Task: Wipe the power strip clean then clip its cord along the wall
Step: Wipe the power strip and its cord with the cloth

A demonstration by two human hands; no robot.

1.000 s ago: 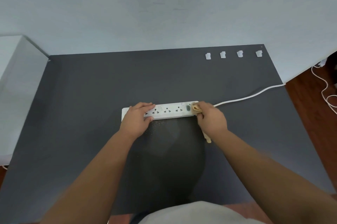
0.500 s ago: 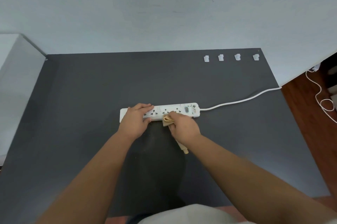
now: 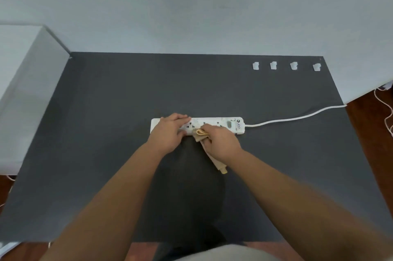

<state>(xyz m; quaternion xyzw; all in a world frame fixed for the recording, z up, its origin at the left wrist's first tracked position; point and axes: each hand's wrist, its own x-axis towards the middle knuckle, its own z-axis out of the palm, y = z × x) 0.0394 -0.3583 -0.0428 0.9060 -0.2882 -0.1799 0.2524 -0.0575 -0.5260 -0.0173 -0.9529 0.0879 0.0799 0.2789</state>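
A white power strip (image 3: 225, 124) lies flat on the dark grey mat (image 3: 106, 133), its switch end to the right. My left hand (image 3: 169, 133) presses down on its left end. My right hand (image 3: 221, 143) grips a folded tan cloth (image 3: 202, 134) against the strip's middle sockets, and the cloth's tail hangs out below my wrist. The white cord (image 3: 297, 117) runs from the strip's right end across the mat to its right edge. Several white cord clips (image 3: 273, 65) sit in a row at the mat's far right, close to the wall.
A pale blue wall (image 3: 191, 5) rises behind the mat. A white box-like surface (image 3: 21, 90) borders the mat on the left. Wooden floor (image 3: 374, 122) with more loose white cable (image 3: 385, 103) lies to the right.
My right hand has slid the cloth leftward along the strip, from the switch end to the middle sockets beside my left hand. The left hand has stayed in place.
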